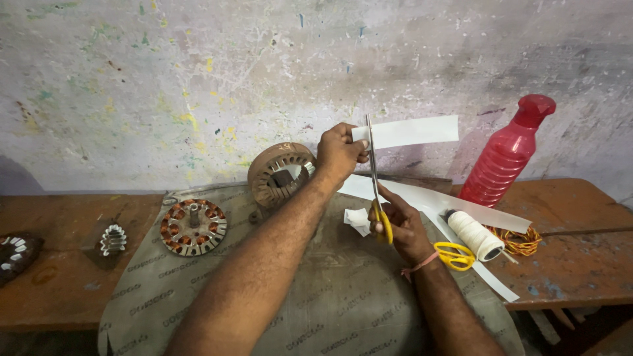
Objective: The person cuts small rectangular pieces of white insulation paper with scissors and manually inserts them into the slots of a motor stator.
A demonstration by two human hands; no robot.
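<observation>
Both forearms came up from the bottom edge over a grey printed sack cloth (343, 296) spread on the worktop (66, 290). Right hand (402, 227) was closed around yellow-handled scissors (377, 198), fingers through the loop, blades pointing up. Left hand (339, 155) pinched the near end of a white paper strip (412, 132), thumb and fingers tight on it, holding it level in the air in front of the wall (198, 79). Blades stood right at the strip just beside the left fingers; I couldn't tell if they were open or closed on it. Pink thread around the right wrist.

Containers: one red ribbed plastic bottle (508, 158) with a red cap, upright at the back right of the worktop. Contents not readable through the plastic.

Paper and marked stuff: a long white sheet (461, 204) lay slanted under the right hand toward the right edge; small white offcuts (357, 219) sat on the cloth just beside the right hand. Sack cloth carried repeated dark print in rows. No labels I could make out on the bottle.

Rest: a second pair of yellow-handled scissors (455, 256) lay by the right wrist, touching a spool of white thread (476, 235). A coil of orange wire (521, 240) was behind the spool. A wound stator with copper coils (193, 226) lay flat on the cloth at left, a bare ring-shaped stator core (280, 173) was tilted against the wall behind it, and a small silver finned part (113, 239) and another dark wound part (14, 254) sat at far left.
</observation>
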